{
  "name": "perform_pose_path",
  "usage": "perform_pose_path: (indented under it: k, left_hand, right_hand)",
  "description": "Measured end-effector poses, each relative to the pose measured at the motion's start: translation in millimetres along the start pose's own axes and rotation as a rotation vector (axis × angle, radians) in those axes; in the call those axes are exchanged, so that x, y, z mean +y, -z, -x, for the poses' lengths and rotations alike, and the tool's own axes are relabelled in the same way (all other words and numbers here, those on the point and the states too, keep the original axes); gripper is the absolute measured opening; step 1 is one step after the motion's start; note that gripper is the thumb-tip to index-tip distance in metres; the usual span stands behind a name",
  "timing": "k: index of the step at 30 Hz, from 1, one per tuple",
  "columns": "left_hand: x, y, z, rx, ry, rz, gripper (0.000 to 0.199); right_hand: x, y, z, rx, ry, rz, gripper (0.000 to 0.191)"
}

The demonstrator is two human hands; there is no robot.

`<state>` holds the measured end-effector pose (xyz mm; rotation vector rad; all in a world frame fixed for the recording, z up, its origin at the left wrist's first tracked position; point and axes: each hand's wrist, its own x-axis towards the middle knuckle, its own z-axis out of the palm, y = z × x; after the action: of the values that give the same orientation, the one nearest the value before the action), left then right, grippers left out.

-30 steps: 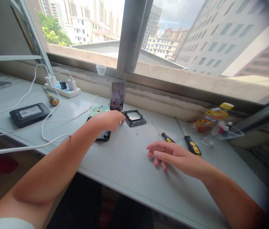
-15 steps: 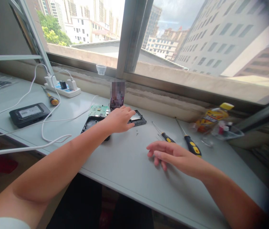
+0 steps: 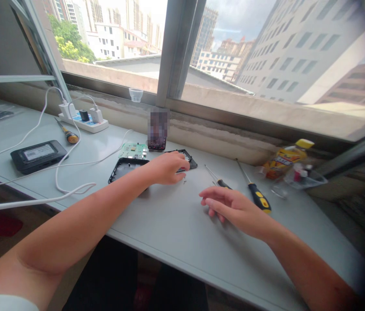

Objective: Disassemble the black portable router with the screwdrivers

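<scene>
Hanging half-curled, bare left hand [image 3: 169, 167] partly hides black square plastic cover [image 3: 192, 159] on pale grey table [image 3: 169, 220]; can't tell if gripping. Cover's likely light, stiff, slick: pinch 2 opposite rim edges. Bare right hand [image 3: 228, 206]: loosely open, nothing visible held, beside black-and-yellow screwdriver [image 3: 224, 184].

Two hands [image 3: 168, 167], two casing parts [image 3: 194, 163], one circuit board [image 3: 132, 151], one phone [image 3: 157, 144], at least three screwdrivers [image 3: 260, 201]
</scene>
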<state>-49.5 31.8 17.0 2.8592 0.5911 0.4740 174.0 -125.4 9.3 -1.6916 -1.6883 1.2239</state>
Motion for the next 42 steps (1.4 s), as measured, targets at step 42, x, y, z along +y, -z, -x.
perform_pose_path:
  k: [42]
  left_hand:
    - [14,-31.0,-9,0.088,0.072,0.197,0.027]
  right_hand:
    - [-4,1,1,-0.001,-0.012,0.032,0.049]
